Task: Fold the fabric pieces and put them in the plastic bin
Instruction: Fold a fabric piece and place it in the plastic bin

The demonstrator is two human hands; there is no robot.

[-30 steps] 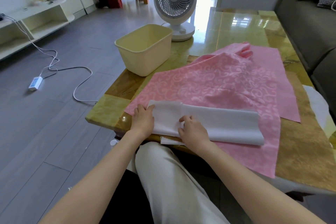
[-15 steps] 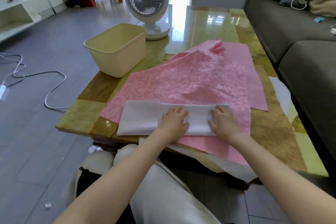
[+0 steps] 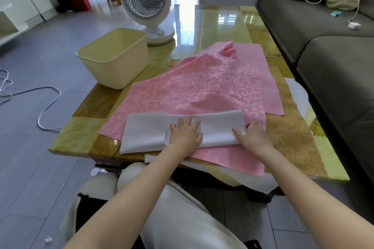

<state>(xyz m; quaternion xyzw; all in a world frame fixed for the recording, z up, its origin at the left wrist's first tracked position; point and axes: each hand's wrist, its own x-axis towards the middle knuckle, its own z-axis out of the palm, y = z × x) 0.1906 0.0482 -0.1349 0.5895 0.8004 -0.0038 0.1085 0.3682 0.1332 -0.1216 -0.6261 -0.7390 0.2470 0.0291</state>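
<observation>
A white fabric piece (image 3: 145,133), folded into a long strip, lies along the near edge of the table on top of a larger pink patterned fabric (image 3: 202,87). My left hand (image 3: 185,135) rests flat on the middle of the white strip with fingers spread. My right hand (image 3: 254,137) lies at the strip's right end, fingers on its edge. The cream plastic bin (image 3: 113,60) stands empty at the table's left side, beyond the fabrics. More white fabric (image 3: 297,95) pokes out at the table's right edge.
A white desk fan (image 3: 145,2) stands behind the bin. The glossy table (image 3: 218,22) extends away from me. A grey sofa (image 3: 323,32) runs along the right. A white cable (image 3: 44,107) lies on the floor at left. My knees are under the table's near edge.
Both hands have slid rightward along the white strip, from its left end to its middle and right end. The view has turned right as well.
</observation>
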